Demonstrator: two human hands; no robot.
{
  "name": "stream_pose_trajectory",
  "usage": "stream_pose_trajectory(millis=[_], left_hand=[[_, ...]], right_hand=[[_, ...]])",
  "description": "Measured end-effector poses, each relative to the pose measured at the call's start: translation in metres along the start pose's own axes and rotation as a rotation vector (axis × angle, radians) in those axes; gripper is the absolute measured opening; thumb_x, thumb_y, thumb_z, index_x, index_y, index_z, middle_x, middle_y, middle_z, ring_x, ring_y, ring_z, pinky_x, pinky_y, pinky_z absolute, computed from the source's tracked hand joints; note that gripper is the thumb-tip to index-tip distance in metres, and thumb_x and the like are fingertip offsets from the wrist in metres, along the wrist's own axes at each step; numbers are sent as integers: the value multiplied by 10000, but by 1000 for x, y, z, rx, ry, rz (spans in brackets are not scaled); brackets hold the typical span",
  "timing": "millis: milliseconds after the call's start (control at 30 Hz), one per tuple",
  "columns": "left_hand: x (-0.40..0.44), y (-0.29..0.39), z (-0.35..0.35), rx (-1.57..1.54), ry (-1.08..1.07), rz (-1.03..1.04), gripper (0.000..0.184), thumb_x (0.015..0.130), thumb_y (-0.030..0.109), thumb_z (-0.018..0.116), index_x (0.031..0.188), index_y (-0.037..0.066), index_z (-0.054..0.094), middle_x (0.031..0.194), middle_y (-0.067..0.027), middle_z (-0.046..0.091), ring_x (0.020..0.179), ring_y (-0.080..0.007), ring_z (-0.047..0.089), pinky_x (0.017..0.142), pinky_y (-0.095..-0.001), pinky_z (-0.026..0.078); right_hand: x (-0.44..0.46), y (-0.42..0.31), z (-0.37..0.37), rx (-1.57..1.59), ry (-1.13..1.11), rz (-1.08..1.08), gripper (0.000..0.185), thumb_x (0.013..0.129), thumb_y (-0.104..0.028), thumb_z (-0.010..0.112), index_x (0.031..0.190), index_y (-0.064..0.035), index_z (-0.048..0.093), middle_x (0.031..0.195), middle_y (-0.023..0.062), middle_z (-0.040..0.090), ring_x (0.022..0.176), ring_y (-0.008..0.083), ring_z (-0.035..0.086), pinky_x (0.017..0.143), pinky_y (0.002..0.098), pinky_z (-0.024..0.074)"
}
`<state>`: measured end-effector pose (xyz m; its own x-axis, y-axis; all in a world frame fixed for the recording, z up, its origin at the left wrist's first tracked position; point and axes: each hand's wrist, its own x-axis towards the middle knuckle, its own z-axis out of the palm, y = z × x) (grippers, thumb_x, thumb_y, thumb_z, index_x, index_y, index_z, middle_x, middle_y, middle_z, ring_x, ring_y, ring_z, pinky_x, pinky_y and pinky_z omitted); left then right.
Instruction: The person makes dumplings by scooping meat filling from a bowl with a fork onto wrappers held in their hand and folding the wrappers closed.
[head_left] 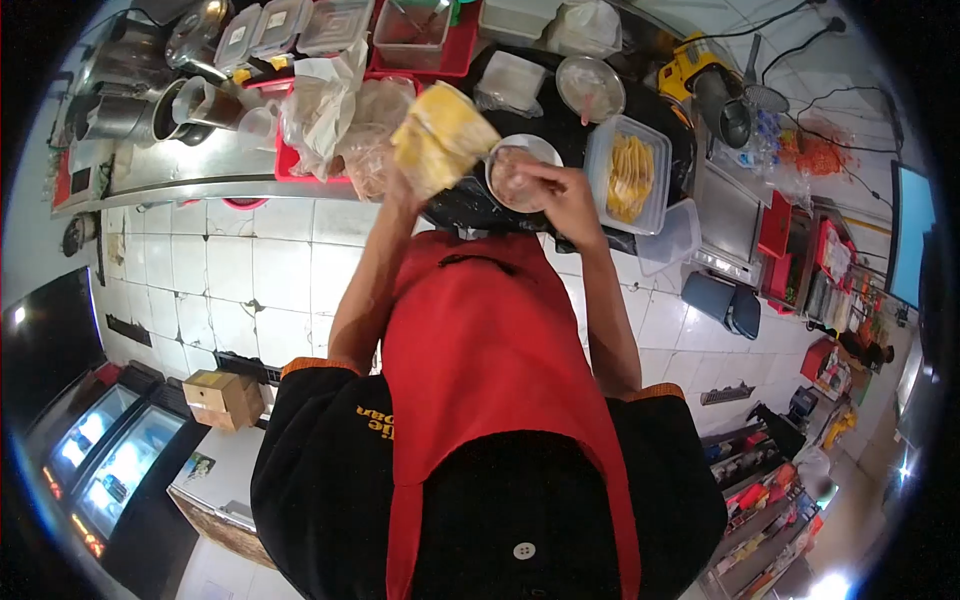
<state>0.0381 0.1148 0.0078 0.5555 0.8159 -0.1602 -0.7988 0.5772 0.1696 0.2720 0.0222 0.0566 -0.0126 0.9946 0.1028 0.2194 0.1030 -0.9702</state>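
Yellow sheets (445,135) are resting on the left hand (402,190), standing out above the counter just left of a white bowl (543,149). The left fingers are supporting them from beneath, mostly hiding behind them, so how far they are bending cannot be told. The right hand (568,200) is reaching over the bowl, its fingers curling close together, their tips dipping toward the pinkish-brown filling (507,172). Whether those tips are pinching any of it cannot be made out; the hand is covering part of the bowl's right side.

Just right of the bowl, a clear tub (655,138) is holding a row of yellow pieces (630,180), with a clear lid (672,240) lying near its lower corner. Behind the bowl, a round tub (590,90) is sitting beside a white block (512,80) in plastic. Crumpled bags (325,120) are crowding the left side, their contents hard to read. At the top, containers are running into the dark rim of the view.
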Motion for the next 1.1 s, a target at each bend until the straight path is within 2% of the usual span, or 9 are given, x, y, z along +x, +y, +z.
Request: stream_pose_trajectory(millis=[67, 133, 233, 433, 533, 667, 733, 867, 1100], left_hand=[[-4, 14, -28, -231, -271, 4, 587, 973, 440, 486, 1423, 66, 440, 1378, -190, 535, 1224, -355, 568, 1008, -540, 487], [-14, 16, 3, -147, -308, 90, 572, 980, 431, 476, 1419, 65, 444, 1380, -185, 536, 1223, -359, 567, 999, -532, 498], [-21, 13, 11, -275, -274, 75, 536, 999, 411, 462, 1406, 62, 455, 1361, -182, 547, 1189, -357, 588, 946, -522, 534], [-14, 8, -5, -114, -41, -4, 546, 996, 440, 483, 1394, 66, 462, 1323, -180, 565, 1143, -354, 608, 910, -492, 556], [-9, 7, -17, -192, -202, -42, 517, 1021, 375, 432, 1429, 58, 430, 1418, -186, 501, 1254, -364, 542, 1023, -525, 486], [-10, 5, -17, -194, -200, -45, 538, 1017, 393, 437, 1436, 57, 416, 1421, -190, 495, 1258, -364, 540, 1019, -517, 493], [-13, 2, 1, -119, 46, -49, 550, 997, 479, 463, 1376, 80, 474, 1269, -173, 591, 1080, -335, 632, 843, -466, 576], [-12, 1, -14, 1, 60, -14, 556, 998, 498, 453, 1367, 83, 481, 1253, -161, 602, 1041, -322, 647, 824, -455, 579], [-12, -7, -5, 67, 41, -61, 556, 1002, 516, 434, 1362, 95, 479, 1211, -140, 629, 1016, -297, 664, 808, -444, 586]], right_hand=[[-8, 25, -28, -187, -23, 228, 214, 846, -94, 681, 1042, -39, 747, 1070, 184, 719, 898, 214, 708, 732, 314, 539], [-24, 92, -37, -622, -116, 378, 232, 814, -110, 655, 1011, -145, 773, 1042, 166, 717, 914, 305, 709, 778, 375, 556], [-34, 105, -16, -834, -59, 368, 256, 765, -129, 650, 957, -230, 785, 995, 144, 716, 910, 359, 686, 807, 427, 555], [-34, 98, -23, -875, -80, 413, 187, 738, -137, 666, 874, -202, 778, 914, 144, 717, 894, 360, 690, 799, 448, 559], [-32, 96, -22, -975, -186, 466, 157, 735, -132, 673, 838, -199, 770, 905, 138, 719, 886, 351, 697, 783, 462, 563], [-27, 91, -23, -1087, -235, 562, 131, 723, -124, 685, 817, -174, 760, 899, 140, 722, 872, 347, 703, 766, 474, 566], [-28, 103, -18, -1009, -141, 337, 164, 728, -68, 618, 756, -166, 747, 835, 136, 710, 814, 365, 685, 711, 481, 549], [-24, 93, -45, -1203, -264, 321, 138, 731, -70, 618, 741, -153, 729, 838, 132, 704, 823, 370, 679, 700, 480, 543], [-22, 103, -38, -971, -153, 298, 145, 782, -82, 615, 764, -142, 745, 873, 122, 717, 836, 346, 686, 735, 464, 541]])
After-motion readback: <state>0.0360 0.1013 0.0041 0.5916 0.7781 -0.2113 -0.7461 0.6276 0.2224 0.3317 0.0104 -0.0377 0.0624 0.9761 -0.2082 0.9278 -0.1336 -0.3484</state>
